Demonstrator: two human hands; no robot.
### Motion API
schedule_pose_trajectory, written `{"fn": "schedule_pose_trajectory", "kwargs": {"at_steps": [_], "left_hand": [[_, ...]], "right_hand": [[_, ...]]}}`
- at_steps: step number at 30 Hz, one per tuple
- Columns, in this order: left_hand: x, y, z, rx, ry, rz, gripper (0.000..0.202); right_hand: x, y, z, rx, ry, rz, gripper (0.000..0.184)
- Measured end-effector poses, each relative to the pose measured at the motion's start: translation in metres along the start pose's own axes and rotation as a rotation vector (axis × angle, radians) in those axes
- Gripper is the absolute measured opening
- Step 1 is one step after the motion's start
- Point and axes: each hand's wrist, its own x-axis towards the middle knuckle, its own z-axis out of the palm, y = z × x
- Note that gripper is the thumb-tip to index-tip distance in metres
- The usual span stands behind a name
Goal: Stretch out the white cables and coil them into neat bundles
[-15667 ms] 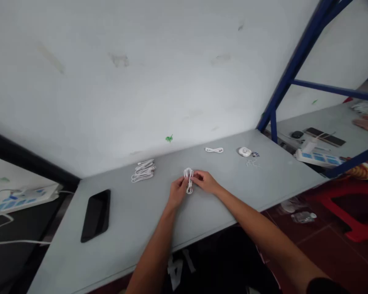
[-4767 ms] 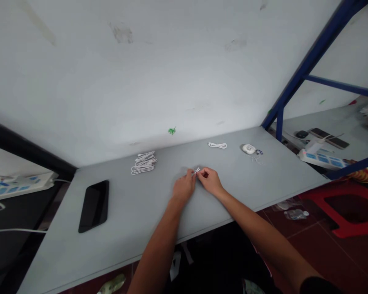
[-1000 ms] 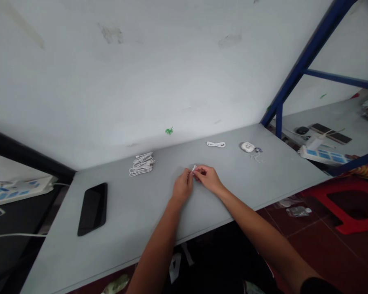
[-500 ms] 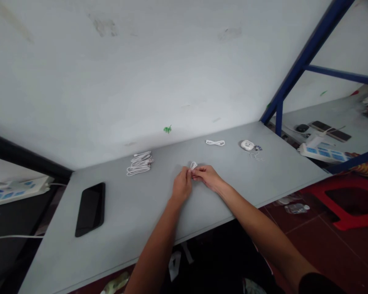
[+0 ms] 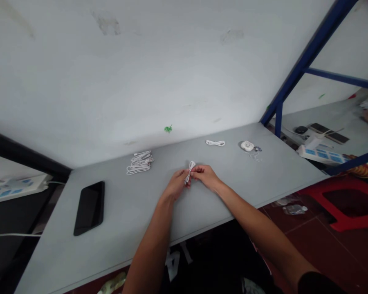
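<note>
My left hand (image 5: 175,184) and right hand (image 5: 206,176) meet over the middle of the grey table (image 5: 125,228). The fingertips of both pinch a small white cable bundle (image 5: 189,172) between them, just above the tabletop. Half a second ago only a little loop peeped over my knuckles. Now my left hand has rolled lower and more of the bundle shows — a short slanted hank, folded tight. I judge the cable is fully gathered and holding its shape in my grip. A black phone (image 5: 89,207) lies near left. Farther back sits a pile of white cables (image 5: 140,162). To the far right are a single coiled cable (image 5: 215,143) and a white case (image 5: 247,145) — all well apart from my hands.
</note>
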Motion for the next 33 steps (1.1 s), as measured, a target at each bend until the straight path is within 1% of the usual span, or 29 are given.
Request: {"fn": "schedule_pose_trajectory", "kwargs": {"at_steps": [3, 7, 9, 11, 13, 16, 18, 20, 22, 25, 28, 30, 33], "left_hand": [[-0.003, 0.004, 0.0, -0.004, 0.034, -0.032, 0.043], [-0.005, 0.008, 0.002, -0.021, 0.012, -0.069, 0.042], [-0.005, 0.008, 0.002, -0.045, -0.015, -0.089, 0.041], [-0.005, 0.008, 0.003, -0.086, -0.034, -0.111, 0.039], [-0.005, 0.008, 0.002, -0.142, -0.038, -0.141, 0.035], [-0.004, 0.009, 0.001, -0.244, -0.021, -0.202, 0.028], [-0.003, 0.009, 0.001, -0.306, 0.013, -0.253, 0.025], [-0.002, 0.011, 0.002, -0.338, 0.047, -0.293, 0.023], [-0.001, 0.012, 0.004, -0.344, 0.067, -0.307, 0.023], [-0.001, 0.011, 0.006, -0.343, 0.09, -0.297, 0.024], [-0.001, 0.008, 0.007, -0.302, 0.115, -0.249, 0.025], [-0.001, 0.005, 0.007, -0.243, 0.117, -0.195, 0.027], [0.0, 0.002, 0.005, -0.156, 0.108, -0.109, 0.032]], "right_hand": [[0.0, -0.001, -0.001, 0.023, -0.003, 0.02, 0.018], [0.0, 0.0, -0.004, 0.043, -0.017, 0.059, 0.02], [0.0, 0.002, -0.005, 0.016, 0.0, 0.043, 0.022], [-0.001, 0.003, -0.004, -0.053, 0.021, -0.017, 0.021], [-0.004, 0.004, -0.002, -0.171, 0.05, -0.15, 0.017], [-0.008, 0.005, 0.0, -0.422, 0.076, -0.47, 0.012], [-0.009, 0.006, 0.001, -0.577, 0.068, -0.665, 0.015], [-0.008, 0.009, 0.0, -0.691, 0.058, -0.79, 0.019], [-0.007, 0.013, 0.0, -0.778, 0.05, -0.853, 0.022], [-0.005, 0.018, -0.002, -0.864, 0.054, -0.886, 0.023], [-0.005, 0.019, -0.003, -0.901, 0.059, -0.89, 0.021], [-0.007, 0.018, -0.003, -0.891, 0.057, -0.878, 0.02], [-0.009, 0.015, -0.001, -0.819, 0.082, -0.833, 0.018]]}}
